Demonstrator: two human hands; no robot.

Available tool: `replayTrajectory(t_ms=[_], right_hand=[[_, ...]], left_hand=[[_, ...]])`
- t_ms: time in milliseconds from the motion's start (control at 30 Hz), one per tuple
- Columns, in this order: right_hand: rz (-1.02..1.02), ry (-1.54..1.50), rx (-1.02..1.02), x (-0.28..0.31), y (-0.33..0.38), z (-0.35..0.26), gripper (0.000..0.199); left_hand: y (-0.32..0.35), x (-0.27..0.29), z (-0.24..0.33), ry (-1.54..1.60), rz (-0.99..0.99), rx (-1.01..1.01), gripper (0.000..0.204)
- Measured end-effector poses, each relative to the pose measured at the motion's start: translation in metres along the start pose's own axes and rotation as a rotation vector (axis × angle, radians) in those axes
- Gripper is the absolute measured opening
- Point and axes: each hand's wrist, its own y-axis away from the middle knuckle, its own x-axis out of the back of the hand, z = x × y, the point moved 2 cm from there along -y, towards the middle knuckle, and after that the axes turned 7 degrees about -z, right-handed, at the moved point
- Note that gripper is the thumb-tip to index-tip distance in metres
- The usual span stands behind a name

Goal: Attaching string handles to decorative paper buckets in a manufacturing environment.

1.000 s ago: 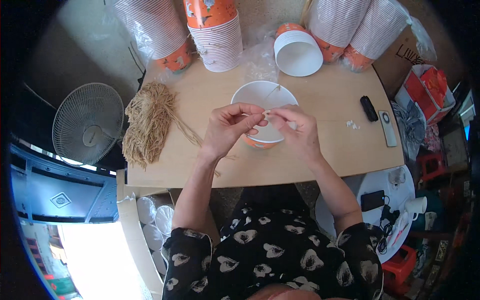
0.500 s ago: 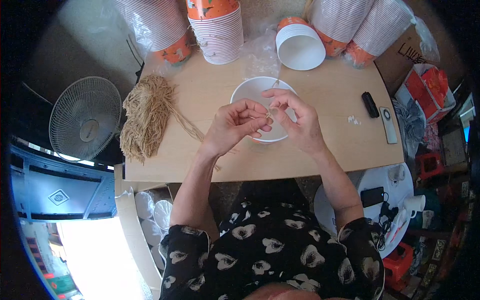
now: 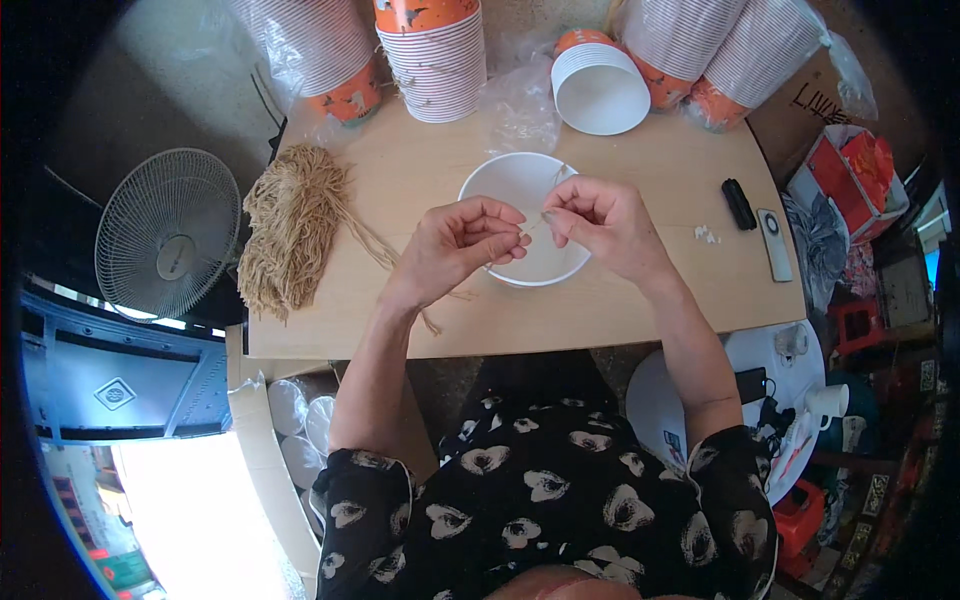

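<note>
A white paper bucket (image 3: 512, 183) stands on the table in front of me, with both hands over its mouth. Between my fingertips runs a short, thin piece of tan twine (image 3: 535, 223). My left hand (image 3: 450, 250) pinches one part of it, fingers curled. From the right side, my right hand (image 3: 612, 232) pinches the other part between thumb and forefinger. A strand also shows by the bucket's far rim; whether it is the same piece I cannot tell. To the left lies a thick bundle of tan twine (image 3: 290, 235), its loose strands trailing toward my left wrist.
Stacked orange-and-white buckets (image 3: 432, 80) line the back, some in plastic; one stack (image 3: 600, 95) lies tipped. At right are a black object (image 3: 738, 205), white bits (image 3: 706, 235) and a silver device (image 3: 774, 245). A fan (image 3: 170, 240) stands left, a round white table (image 3: 655, 400) lower right.
My hands have drawn a little apart, the left going left and the right going right. The twine between them now shows more plainly.
</note>
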Motion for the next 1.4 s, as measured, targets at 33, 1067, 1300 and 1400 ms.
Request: replayTrajectory(t_ms=[33,1067,1300,1400], right_hand=[[-0.008,-0.007,-0.007,-0.001,0.0,-0.001,0.008],[-0.069,-0.125,-0.22,-0.03,-0.016,0.0,0.015],[-0.02,-0.207,-0.101,-0.027,-0.011,-0.002,0.023],[-0.046,-0.196,-0.091,-0.027,-0.009,-0.001,0.024]], left_hand=[[0.0,0.0,0.001,-0.02,0.005,-0.006,0.022],[0.023,-0.01,-0.022,-0.631,0.468,-0.348,0.012],[0.025,0.002,-0.002,-0.728,0.27,-0.235,0.014],[0.023,-0.003,0.005,-0.73,0.246,-0.261,0.012]])
